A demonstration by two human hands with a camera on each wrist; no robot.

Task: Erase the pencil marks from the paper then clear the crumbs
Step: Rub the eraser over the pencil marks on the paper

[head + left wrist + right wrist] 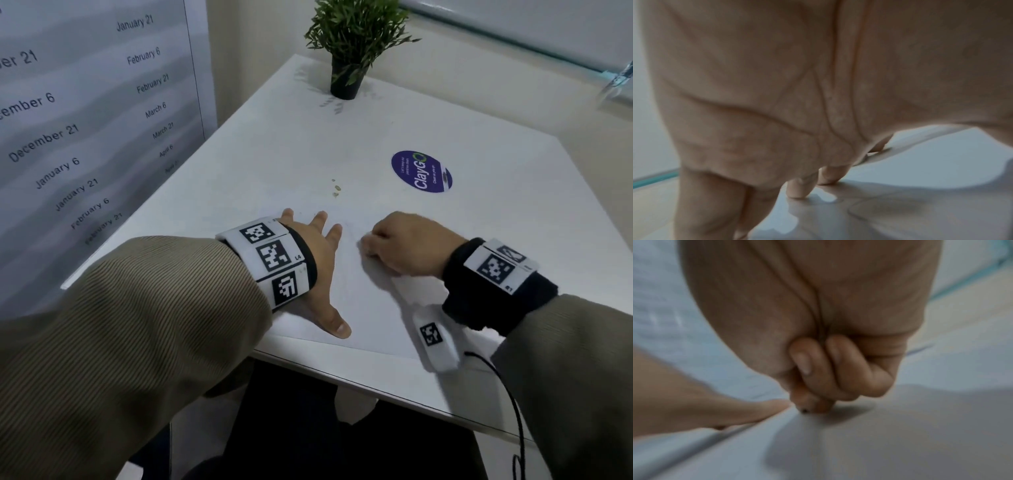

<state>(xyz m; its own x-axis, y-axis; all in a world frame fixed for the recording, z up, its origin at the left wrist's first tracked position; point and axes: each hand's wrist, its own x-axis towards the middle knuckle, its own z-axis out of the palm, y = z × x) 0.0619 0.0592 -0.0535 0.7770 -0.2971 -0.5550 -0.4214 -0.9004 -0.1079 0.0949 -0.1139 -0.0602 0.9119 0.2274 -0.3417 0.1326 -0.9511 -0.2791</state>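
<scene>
The left hand (317, 260) lies flat on the left part of the paper (356, 308), fingers spread and straight, pressing it to the white table (291, 154). The sheet sits at the table's near edge. Just right of it, the right hand (407, 243) is curled tight, fingertips pinched down onto the paper; a small dark tip shows between them in the right wrist view, but what they grip cannot be told. Farther off lie 3 small crumbs (336, 187), a round purple sticker (422, 171) and a potted plant (349, 44).
</scene>
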